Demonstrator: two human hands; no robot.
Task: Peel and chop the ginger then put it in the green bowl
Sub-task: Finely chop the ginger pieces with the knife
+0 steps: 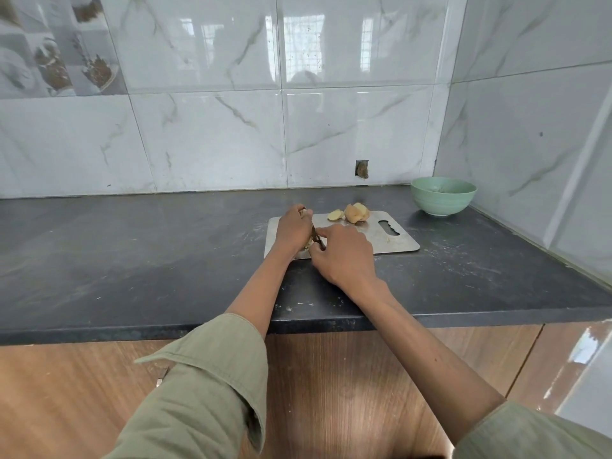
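A steel cutting board (390,238) lies on the dark counter. My left hand (293,228) holds down a piece of ginger (308,244) on the board's left part; most of that piece is hidden under the fingers. My right hand (344,253) grips a knife (316,236), index finger stretched along it, with the blade against the ginger beside my left hand. More peeled ginger pieces (352,213) lie at the board's far edge. The green bowl (443,196) stands beyond the board's right end, near the corner.
The dark stone counter (132,253) runs to the left, with scuffs and small crumbs. Tiled walls close it off behind and on the right. Its front edge (198,329) overhangs wooden cabinet fronts.
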